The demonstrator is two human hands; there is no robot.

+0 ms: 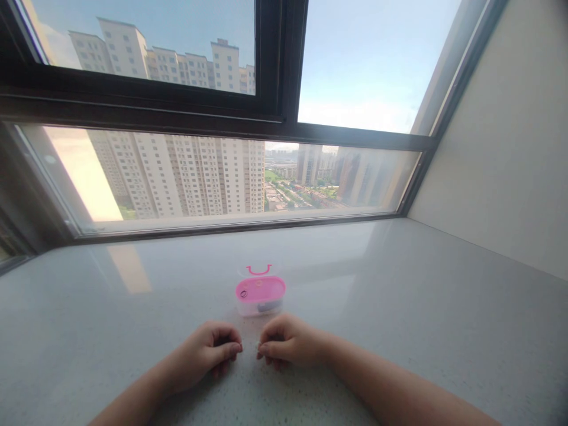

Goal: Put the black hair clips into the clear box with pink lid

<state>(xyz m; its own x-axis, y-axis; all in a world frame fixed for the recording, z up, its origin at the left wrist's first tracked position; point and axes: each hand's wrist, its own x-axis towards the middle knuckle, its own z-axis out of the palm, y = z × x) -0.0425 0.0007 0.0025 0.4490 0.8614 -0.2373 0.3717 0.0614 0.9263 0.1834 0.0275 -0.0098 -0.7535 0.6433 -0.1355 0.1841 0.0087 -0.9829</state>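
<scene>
Both hands hover low over the pale speckled sill, thumbs and fingertips facing each other across a small gap. My left hand (217, 349) is closed in a pinch; whatever it may hold is too small to make out. Likewise pinched, my right hand (286, 342) has something tiny and pale at its fingertips that I cannot name. Just beyond them stands a clear plastic box (247, 309) with a pink lid (261, 289). A small dark ring (244, 294) rests on the lid, and a dark object (268, 306) shows through the box's side.
Behind the box lies a pink handle (259, 272), apart from it. The speckled sill (399, 307) runs back to a dark window frame (248, 229). A white wall (501, 148) bounds the right side. Tall buildings show through the glass.
</scene>
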